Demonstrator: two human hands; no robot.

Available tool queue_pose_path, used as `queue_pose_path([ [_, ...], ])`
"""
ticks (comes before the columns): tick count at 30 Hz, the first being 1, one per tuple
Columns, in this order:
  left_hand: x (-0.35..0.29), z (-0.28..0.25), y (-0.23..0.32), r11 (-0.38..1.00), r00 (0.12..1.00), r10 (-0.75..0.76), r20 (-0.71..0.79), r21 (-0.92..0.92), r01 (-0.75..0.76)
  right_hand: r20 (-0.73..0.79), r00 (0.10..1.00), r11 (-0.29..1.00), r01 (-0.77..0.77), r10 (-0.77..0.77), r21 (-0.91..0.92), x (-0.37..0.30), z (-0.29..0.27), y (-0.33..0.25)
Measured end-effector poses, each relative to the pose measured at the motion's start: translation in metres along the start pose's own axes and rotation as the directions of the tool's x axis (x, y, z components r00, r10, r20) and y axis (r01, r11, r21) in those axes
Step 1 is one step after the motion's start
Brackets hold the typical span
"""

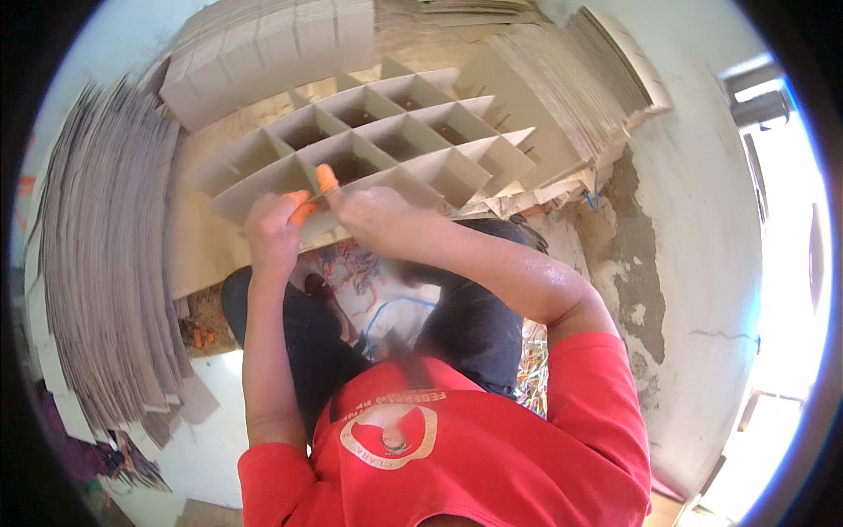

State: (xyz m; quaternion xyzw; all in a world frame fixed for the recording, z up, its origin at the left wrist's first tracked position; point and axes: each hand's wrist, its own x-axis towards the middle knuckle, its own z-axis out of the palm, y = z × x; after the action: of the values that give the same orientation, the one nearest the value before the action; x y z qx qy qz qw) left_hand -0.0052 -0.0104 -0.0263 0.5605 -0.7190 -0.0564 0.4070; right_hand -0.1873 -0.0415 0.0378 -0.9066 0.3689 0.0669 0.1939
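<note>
A cardboard divider grid [386, 145] of interlocked slotted strips stands on a tan board in front of me, its square cells facing up. At its near edge, my left hand [276, 227] is closed on a cardboard strip, with orange coverings on its fingertips. Close beside it, my right hand [373, 215] grips the same near side of the grid. Its thumb, capped in orange, points up along the cardboard, while its other fingers are mostly hidden. Both hands are slightly blurred.
Flat cardboard strips form a tall stack [110, 237] at the left. Slotted strips stand in another stack [263, 57] at the back left, and a third pile [571, 88] leans at the back right. A stained wall [694, 263] borders the right side. Colourful scraps [347, 263] lie below my legs.
</note>
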Motion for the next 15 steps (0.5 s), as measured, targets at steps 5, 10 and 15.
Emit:
queue_pose_path([
  [5,0.001,-0.015,0.012,1.000,1.000,0.015,-0.019,0.000,-0.015,-0.618,0.784,0.984,-0.144,0.050,-0.103,-0.036,-0.006,0.071],
  [10,-0.009,-0.030,0.015,0.999,0.995,-0.040,-0.090,-0.026,0.038,-0.917,0.363,0.546,-0.808,0.165,-0.222,-0.119,-0.004,0.239],
  [15,-0.028,-0.043,-0.015,0.989,0.997,-0.055,-0.050,0.134,0.061,-0.762,0.493,0.584,-0.789,0.419,-0.190,-0.152,-0.001,0.298],
])
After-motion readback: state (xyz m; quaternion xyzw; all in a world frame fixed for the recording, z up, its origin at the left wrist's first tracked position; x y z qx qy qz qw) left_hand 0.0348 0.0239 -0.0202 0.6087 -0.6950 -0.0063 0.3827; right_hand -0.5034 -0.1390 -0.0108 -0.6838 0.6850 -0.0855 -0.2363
